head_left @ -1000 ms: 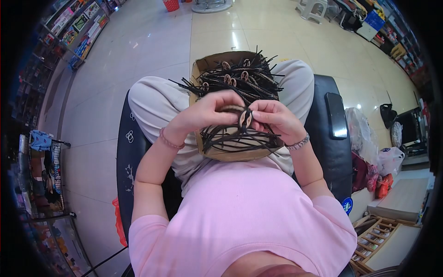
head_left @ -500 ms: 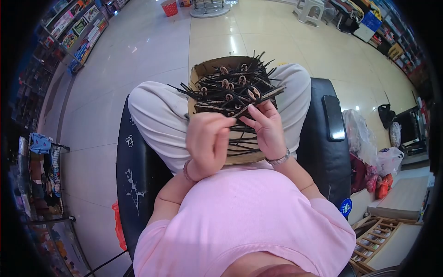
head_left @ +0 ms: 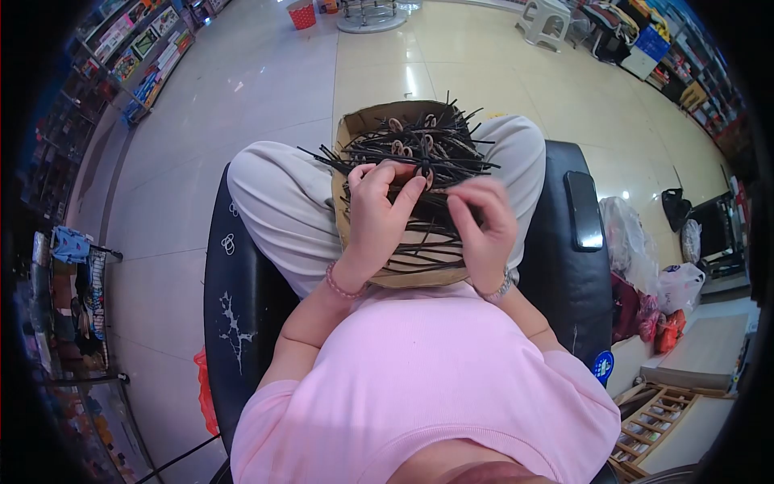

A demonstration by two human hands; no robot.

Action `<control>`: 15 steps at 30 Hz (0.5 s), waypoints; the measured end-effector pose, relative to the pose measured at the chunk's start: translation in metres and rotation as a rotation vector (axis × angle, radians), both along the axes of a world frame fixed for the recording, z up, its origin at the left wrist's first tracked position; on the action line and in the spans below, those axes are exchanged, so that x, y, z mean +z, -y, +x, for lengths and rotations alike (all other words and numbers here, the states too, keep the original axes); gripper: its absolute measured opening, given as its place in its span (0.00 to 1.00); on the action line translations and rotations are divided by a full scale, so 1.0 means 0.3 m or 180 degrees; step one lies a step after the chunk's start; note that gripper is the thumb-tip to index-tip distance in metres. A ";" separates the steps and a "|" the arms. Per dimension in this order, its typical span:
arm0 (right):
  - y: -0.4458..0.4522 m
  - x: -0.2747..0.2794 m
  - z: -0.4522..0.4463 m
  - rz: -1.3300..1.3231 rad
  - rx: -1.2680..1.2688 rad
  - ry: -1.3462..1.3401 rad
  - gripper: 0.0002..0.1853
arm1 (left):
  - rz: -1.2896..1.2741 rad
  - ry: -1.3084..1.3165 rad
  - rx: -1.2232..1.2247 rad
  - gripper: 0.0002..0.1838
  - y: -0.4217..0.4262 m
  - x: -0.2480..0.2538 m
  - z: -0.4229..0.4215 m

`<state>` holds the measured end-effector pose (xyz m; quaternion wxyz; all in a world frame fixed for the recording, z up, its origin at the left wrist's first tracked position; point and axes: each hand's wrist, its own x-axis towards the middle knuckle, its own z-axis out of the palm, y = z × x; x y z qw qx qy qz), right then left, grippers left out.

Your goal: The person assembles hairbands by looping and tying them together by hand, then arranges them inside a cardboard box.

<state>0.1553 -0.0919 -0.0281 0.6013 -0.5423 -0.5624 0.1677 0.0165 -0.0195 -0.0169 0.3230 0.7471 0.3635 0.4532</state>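
Observation:
A cardboard box [head_left: 342,211] rests on my lap, filled with black and brown braided cord bracelets [head_left: 379,149] that carry oval pendants. My left hand [head_left: 382,202] pinches one bracelet [head_left: 427,177] by its pendant end, above the middle of the box. Just to the right, my right hand [head_left: 484,216] is closed, thumb and forefinger together at the strand of that bracelet; it is blurred by motion, and whether cord is between its fingertips cannot be made out. Loose black cord ends lie across the near part of the box, beneath both hands.
I sit cross-legged on a black seat [head_left: 564,266], with a phone [head_left: 584,211] lying on its right side. White rubber bands [head_left: 228,244] lie on the left side. Plastic bags [head_left: 681,286] stand on the floor at right, a white stool [head_left: 544,24] farther off.
The left hand has come forward and taken hold of the bracelet's pendant end. The right hand has let go of that end and moved back to the right. The bracelet now lies lower over the box.

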 end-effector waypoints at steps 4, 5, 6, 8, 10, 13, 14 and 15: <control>-0.057 -0.013 0.024 0.0339 -0.0291 -0.0197 0.05 | -0.0124 0.0176 -0.0070 0.08 0.001 -0.002 0.012; -0.062 -0.022 0.021 0.0109 0.0007 -0.0808 0.05 | -0.0142 0.0225 -0.0095 0.09 0.003 -0.009 0.011; -0.064 -0.027 0.018 -0.0121 0.0304 -0.1416 0.05 | -0.0160 0.0276 -0.0124 0.09 0.005 -0.015 0.011; -0.063 -0.027 0.011 -0.0168 0.0374 -0.1660 0.05 | -0.0107 0.0245 -0.0129 0.09 0.008 -0.024 0.012; -0.066 -0.021 0.003 -0.0254 0.0545 -0.2137 0.05 | 0.0013 0.0193 -0.0116 0.08 0.007 -0.029 0.010; -0.064 -0.011 0.002 -0.0359 0.0703 -0.2422 0.04 | -0.0102 0.0357 -0.0174 0.08 0.004 -0.043 0.012; -0.062 -0.006 0.006 -0.0417 0.0769 -0.2467 0.05 | -0.0275 0.0549 -0.0245 0.08 0.003 -0.047 0.015; -0.060 -0.001 0.009 -0.0473 0.0837 -0.2512 0.05 | -0.0447 0.0740 -0.0316 0.08 0.001 -0.050 0.018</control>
